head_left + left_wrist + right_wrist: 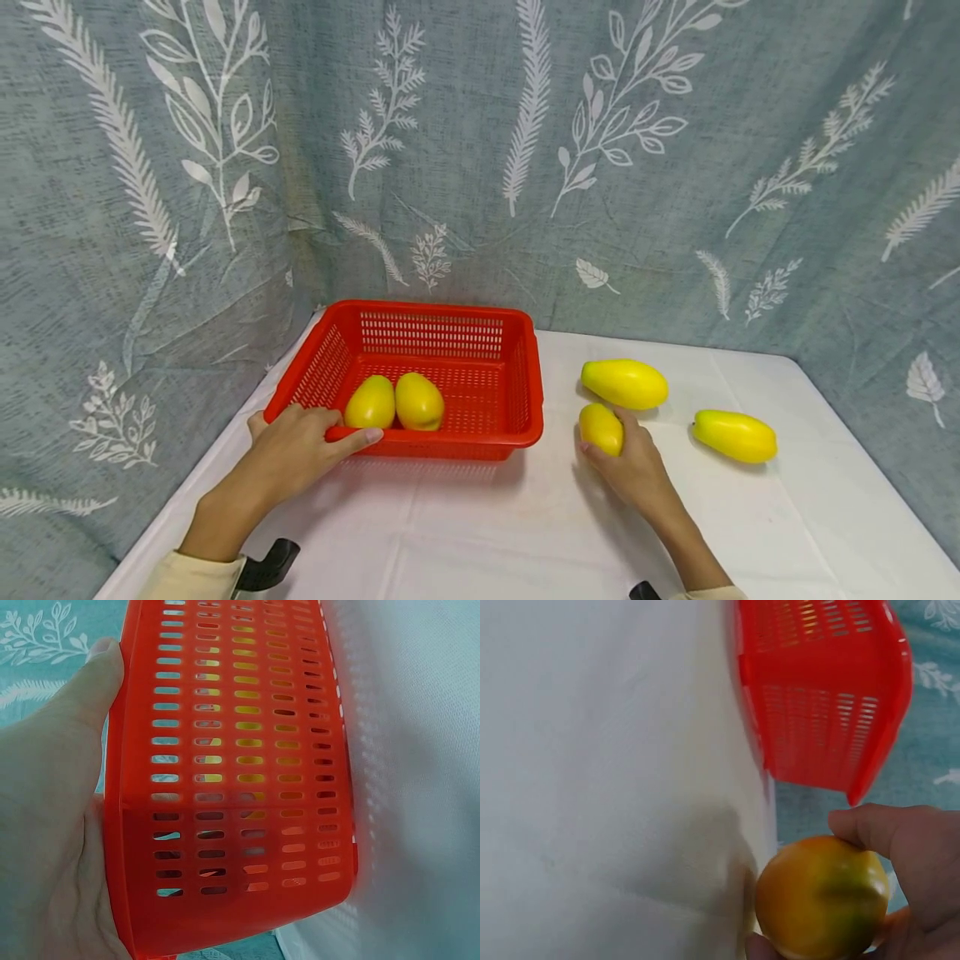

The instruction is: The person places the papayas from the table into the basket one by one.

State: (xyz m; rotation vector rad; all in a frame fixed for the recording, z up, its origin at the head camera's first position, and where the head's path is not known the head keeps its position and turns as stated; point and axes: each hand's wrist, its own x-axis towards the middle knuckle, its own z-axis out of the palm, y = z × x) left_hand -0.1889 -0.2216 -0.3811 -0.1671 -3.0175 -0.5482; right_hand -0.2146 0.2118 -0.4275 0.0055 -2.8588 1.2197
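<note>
A red plastic basket (pixel 450 442) with slotted walls sits on the table, two yellow mangoes (pixel 418 402) side by side inside it. My left hand (pixel 296 446) grips the basket's near left corner, thumb along the front rim; the left wrist view shows this hand (pixel 60 802) against the rim from outside. To the right of the basket, my right hand (pixel 633 458) holds another yellow mango (pixel 601 428) between thumb and fingers, low over the cloth. In the right wrist view that mango (pixel 821 896) looks orange-yellow with a greenish patch.
Just behind the right hand lies a yellow papaya (pixel 626 384) with a green tip. A second papaya (pixel 735 436) lies farther right. White cloth (pixel 480 533) covers the table, and a blue-green leaf-patterned curtain (pixel 465 167) hangs along its back and sides.
</note>
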